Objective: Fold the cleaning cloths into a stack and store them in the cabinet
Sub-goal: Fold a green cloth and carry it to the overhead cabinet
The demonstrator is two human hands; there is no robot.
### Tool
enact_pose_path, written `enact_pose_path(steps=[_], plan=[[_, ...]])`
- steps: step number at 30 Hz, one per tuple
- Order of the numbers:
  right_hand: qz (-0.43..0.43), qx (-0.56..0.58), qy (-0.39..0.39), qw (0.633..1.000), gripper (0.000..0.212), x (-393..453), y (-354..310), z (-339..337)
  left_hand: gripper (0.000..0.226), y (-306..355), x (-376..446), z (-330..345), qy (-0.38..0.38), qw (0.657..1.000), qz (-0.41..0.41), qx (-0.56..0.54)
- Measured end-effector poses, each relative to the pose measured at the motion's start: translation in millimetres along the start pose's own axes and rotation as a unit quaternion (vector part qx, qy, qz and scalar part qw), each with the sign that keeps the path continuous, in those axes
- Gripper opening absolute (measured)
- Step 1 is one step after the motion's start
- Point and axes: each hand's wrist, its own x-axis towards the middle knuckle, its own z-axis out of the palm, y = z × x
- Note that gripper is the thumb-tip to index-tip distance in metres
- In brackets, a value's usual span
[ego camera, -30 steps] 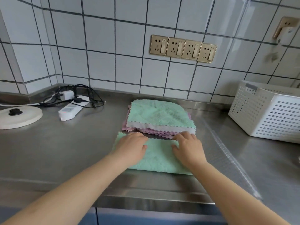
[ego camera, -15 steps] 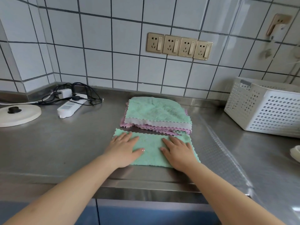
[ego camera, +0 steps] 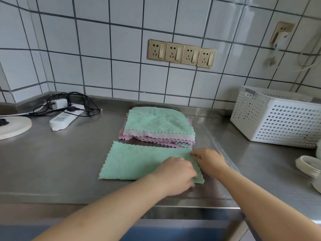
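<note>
A green cleaning cloth [ego camera: 139, 162] lies flat and folded in half near the front edge of the steel counter [ego camera: 52, 162]. Both hands are at its right end. My left hand [ego camera: 177, 174] pinches the near right corner. My right hand [ego camera: 208, 159] pinches the far right corner. Behind the cloth sits a stack of cloths [ego camera: 156, 127], green on top, then white, with pink ones below.
A white perforated basket [ego camera: 278, 117] stands at the right. White dishes [ego camera: 309, 166] sit at the right edge. A power strip with tangled cables [ego camera: 64, 115] and a round white base [ego camera: 12, 127] lie at the left. Wall sockets [ego camera: 181, 53] are on the tiles.
Both hands slid from the middle of the green cloth to its right end and closed on its right corners. The head camera shifted a little to the left.
</note>
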Motion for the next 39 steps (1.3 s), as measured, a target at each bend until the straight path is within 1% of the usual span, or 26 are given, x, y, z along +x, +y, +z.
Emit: enact_pose_path(steps=[3, 6, 9, 10, 12, 14, 15, 17, 19, 22, 24, 26, 28, 29, 31, 34, 37, 39], plan=[[-0.003, 0.004, 0.008, 1.0, 0.041, 2.7, 2.7, 2.1, 0.021, 12.1, 10.9, 4.2, 0.025, 0.999, 0.026, 0.025], [-0.04, 0.02, 0.019, 0.999, 0.035, 2.0, 1.0, 3.1, 0.02, 13.7, 11.3, 10.7, 0.051, 0.998, 0.034, 0.002], [-0.071, 0.06, 0.011, 0.996, 0.029, -1.8, -0.7, 0.5, 0.02, 8.8, 9.0, 15.7, 0.084, 0.995, 0.026, -0.038], [-0.078, 0.085, 0.003, 0.993, 0.03, -3.7, -2.3, -1.4, 0.021, 6.2, 7.6, 16.0, 0.098, 0.993, 0.009, -0.06], [-0.081, 0.168, -0.013, 0.982, 0.037, -11.1, -5.0, -8.5, 0.029, 1.2, 3.0, 12.2, 0.129, 0.984, -0.047, -0.115], [-0.079, 0.249, -0.015, 0.965, 0.042, -18.1, -9.4, -17.3, 0.036, -6.6, -7.9, 3.4, 0.187, 0.963, -0.1, -0.164], [-0.075, 0.265, -0.016, 0.961, 0.041, -20.2, -12.4, -21.2, 0.036, -12.1, -16.5, -1.9, 0.217, 0.951, -0.123, -0.184], [-0.089, 0.263, -0.007, 0.961, 0.042, -20.8, -17.1, -27.1, 0.03, -26.4, -37.0, -10.7, 0.257, 0.926, -0.169, -0.217], [-0.114, 0.26, -0.002, 0.959, 0.038, -16.3, -25.2, -31.3, 0.025, -42.4, -60.4, -16.4, 0.289, 0.903, -0.205, -0.242], [-0.147, 0.31, -0.011, 0.939, 0.017, -3.6, -47.3, -29.9, 0.022, -66.1, -95.3, -17.6, 0.312, 0.875, -0.254, -0.27], [-0.147, 0.386, -0.02, 0.911, 0.009, 5.3, -66.0, -23.7, 0.023, -78.8, -118.9, -15.4, 0.309, 0.871, -0.278, -0.264], [-0.132, 0.424, -0.027, 0.895, 0.003, 14.4, -88.9, -14.8, 0.031, -89.3, -141.8, -12.5, 0.286, 0.88, -0.296, -0.238], [-0.115, 0.406, -0.022, 0.906, 0.007, 22.0, -109.2, -6.5, 0.039, -94.7, -156.4, -8.7, 0.251, 0.893, -0.312, -0.206], [-0.108, 0.378, -0.02, 0.919, 0.009, 26.6, -120.2, -2.4, 0.04, -97.8, -163.1, -7.1, 0.237, 0.897, -0.321, -0.19], [-0.108, 0.301, -0.016, 0.947, 0.012, 33.0, -140.3, 4.2, 0.038, -102.9, -171.9, -4.6, 0.223, 0.901, -0.337, -0.158], [-0.11, 0.198, -0.02, 0.974, 0.016, 41.3, -162.2, 13.3, 0.034, -112.3, -179.1, -1.2, 0.204, 0.906, -0.35, -0.124], [-0.131, 0.077, -0.011, 0.988, 0.023, 46.9, -173.2, 20.7, 0.035, -119.4, -179.2, 0.1, 0.188, 0.909, -0.353, -0.117], [-0.133, 0.037, -0.004, 0.99, 0.023, 49.2, -176.8, 23.7, 0.037, -122.7, -177.1, -0.4, 0.183, 0.91, -0.354, -0.112]])
